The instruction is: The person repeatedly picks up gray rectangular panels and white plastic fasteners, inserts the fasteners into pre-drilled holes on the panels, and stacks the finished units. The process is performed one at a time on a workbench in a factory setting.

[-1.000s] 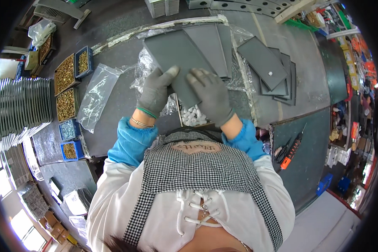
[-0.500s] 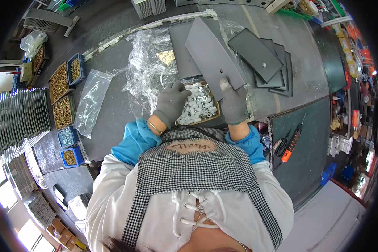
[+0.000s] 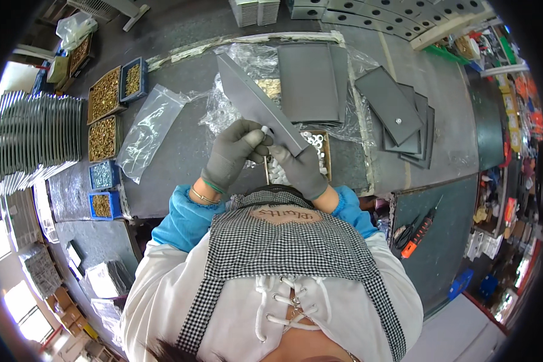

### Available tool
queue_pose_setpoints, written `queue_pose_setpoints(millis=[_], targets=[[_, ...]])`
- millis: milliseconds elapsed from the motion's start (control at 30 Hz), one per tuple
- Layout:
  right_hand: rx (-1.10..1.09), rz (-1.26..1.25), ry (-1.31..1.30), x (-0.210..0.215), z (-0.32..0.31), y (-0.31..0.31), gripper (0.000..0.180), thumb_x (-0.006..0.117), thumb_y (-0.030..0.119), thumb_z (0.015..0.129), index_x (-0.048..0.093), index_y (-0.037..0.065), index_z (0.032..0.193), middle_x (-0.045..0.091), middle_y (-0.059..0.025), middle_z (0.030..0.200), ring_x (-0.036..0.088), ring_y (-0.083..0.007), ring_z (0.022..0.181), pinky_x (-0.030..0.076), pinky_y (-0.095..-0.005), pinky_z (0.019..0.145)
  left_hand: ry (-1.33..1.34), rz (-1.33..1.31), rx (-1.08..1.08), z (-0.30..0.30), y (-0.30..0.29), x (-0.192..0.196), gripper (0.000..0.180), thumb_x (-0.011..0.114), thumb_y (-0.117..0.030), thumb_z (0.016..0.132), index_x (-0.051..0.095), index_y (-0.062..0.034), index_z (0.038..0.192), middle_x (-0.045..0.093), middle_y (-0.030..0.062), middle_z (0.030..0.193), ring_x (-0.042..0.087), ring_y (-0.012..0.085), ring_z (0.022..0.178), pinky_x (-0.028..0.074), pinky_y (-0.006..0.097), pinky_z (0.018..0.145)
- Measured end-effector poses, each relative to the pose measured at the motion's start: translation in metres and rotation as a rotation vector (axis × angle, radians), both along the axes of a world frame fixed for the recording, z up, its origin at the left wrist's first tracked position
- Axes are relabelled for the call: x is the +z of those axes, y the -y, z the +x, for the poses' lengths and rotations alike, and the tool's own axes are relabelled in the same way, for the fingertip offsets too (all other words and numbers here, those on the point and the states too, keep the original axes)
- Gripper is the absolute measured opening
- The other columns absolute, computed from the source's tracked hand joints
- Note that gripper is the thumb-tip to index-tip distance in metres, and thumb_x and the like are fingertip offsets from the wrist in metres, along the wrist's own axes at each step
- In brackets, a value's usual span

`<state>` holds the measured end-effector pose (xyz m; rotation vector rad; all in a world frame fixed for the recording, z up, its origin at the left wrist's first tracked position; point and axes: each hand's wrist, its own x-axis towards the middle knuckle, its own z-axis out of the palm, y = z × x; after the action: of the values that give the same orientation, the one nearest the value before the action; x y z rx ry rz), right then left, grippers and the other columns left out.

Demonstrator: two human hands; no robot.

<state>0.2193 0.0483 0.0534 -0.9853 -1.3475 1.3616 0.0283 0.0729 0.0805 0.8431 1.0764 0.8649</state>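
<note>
clearly, the left grip (image 3: 230, 154) pinches a white piece (image 3: 264, 129) and the right grip (image 3: 304, 172) clasps a grey panel (image 3: 253, 102).

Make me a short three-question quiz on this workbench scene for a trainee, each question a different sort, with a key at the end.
1. What do the fingers of the left hand pinch beside the panel?
2. True or false: the right hand holds the raised grey panel near its end closest to the person's body.
3. On which side of the person does the orange and black tool lie?
A) Left
B) Right
C) Straight ahead, among the white pieces

Key:
1. A small white piece.
2. True.
3. B.
</note>
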Motion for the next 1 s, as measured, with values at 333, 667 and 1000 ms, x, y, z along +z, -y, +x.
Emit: queue_pose_setpoints(millis=[333, 667, 1000], targets=[[0.147, 0.156, 0.138, -0.012, -0.045, 0.006, 0.058, 0.065, 0.015, 0.098, 0.045, 0.007, 0.152, 0.064, -0.0157, 0.126, 0.070, -0.0235, 0.099, 0.058, -0.0339, 0.083, 0.059, 0.012, 0.173, -0.026, 0.031, -0.050, 0.046, 0.065, -0.038, 0.102, 0.058, 0.0029, 0.121, 0.067, 0.0078, 0.094, 0.063, 0.0113, 0.076, 0.054, 0.025, 0.066], [0.501, 0.459, 0.558, -0.034, -0.052, 0.016, 0.084, 0.074, 0.030, 0.087, 0.033, 0.002, 0.155, 0.029, -0.0278, 0.160, 0.040, -0.0432, 0.144, 0.039, -0.0462, 0.117, 0.222, -0.115, 0.134, -0.057, 0.082, -0.058, 0.065, 0.046, -0.051, 0.107, 0.047, 0.0051, 0.140, 0.061, 0.0161, 0.134, 0.061, 0.0274, 0.122, 0.051, 0.041, 0.105], [-0.344, 0.347, 1.101, -0.038, 0.077, -0.011, 0.021, 0.069, 0.025, 0.089, 0.070, 0.006, 0.098, 0.064, -0.0144, 0.120, 0.062, -0.0342, 0.112, 0.050, -0.0459, 0.094, -0.091, -0.241, 0.226, -0.059, 0.083, -0.049, 0.033, 0.064, -0.017, 0.096, 0.061, 0.0096, 0.116, 0.069, 0.0088, 0.099, 0.065, 0.0148, 0.082, 0.053, 0.028, 0.073]])
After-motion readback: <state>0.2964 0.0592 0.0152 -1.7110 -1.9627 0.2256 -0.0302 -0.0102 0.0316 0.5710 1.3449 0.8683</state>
